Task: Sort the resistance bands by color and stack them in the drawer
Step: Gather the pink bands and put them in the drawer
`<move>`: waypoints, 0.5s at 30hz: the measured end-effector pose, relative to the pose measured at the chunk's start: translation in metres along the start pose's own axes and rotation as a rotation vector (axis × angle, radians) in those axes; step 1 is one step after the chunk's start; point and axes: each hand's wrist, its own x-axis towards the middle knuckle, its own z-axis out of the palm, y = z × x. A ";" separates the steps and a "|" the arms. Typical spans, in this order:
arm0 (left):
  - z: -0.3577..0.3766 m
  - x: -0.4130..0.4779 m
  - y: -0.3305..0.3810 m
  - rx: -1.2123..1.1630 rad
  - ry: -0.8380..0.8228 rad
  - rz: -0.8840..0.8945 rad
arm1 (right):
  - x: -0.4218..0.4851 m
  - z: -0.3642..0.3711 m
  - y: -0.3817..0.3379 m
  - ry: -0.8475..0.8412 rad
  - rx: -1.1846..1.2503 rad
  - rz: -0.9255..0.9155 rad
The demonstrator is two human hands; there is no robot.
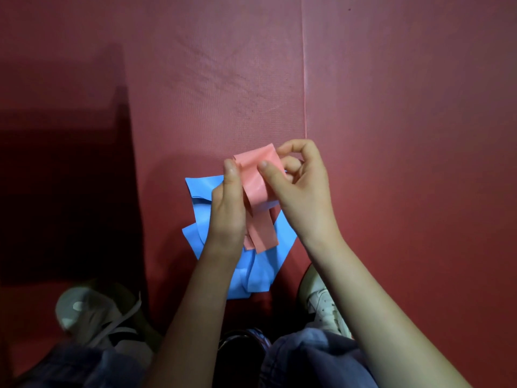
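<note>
Hands: left hand (pixel 228 203) and right hand (pixel 296 189) both pinch pink band (pixel 258 189).
Mat (pixel 223 79): blue bands (pixel 201 217) lie heaped below the hands.

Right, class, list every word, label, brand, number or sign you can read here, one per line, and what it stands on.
No text can be read anywhere.
The folded pink rubber band, pinched by the left hand and right hand: plain.
The crumpled blue rubber bands: plain.
The dark red textured mat: plain.
The white lace-up shoe: too blurred to tell.
</note>
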 end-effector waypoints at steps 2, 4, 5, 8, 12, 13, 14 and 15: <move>0.002 -0.002 0.000 -0.030 -0.024 0.031 | -0.001 0.000 -0.001 0.009 0.004 0.000; 0.004 -0.002 0.001 -0.058 -0.036 0.076 | -0.002 0.001 -0.002 0.008 0.008 -0.014; 0.004 -0.001 0.001 -0.065 -0.030 0.083 | -0.003 0.002 -0.003 0.006 0.004 -0.022; 0.008 -0.002 0.006 -0.088 -0.022 0.099 | -0.004 0.000 -0.012 0.010 0.009 -0.048; 0.025 -0.013 0.028 -0.082 -0.041 0.210 | -0.010 -0.005 -0.036 0.031 0.077 -0.101; 0.032 -0.017 0.038 -0.078 -0.047 0.246 | -0.012 -0.008 -0.046 0.032 0.083 -0.132; 0.038 -0.021 0.046 -0.063 -0.048 0.281 | -0.014 -0.010 -0.054 0.033 0.080 -0.160; 0.043 -0.026 0.054 -0.048 -0.060 0.315 | -0.016 -0.013 -0.065 0.028 0.074 -0.194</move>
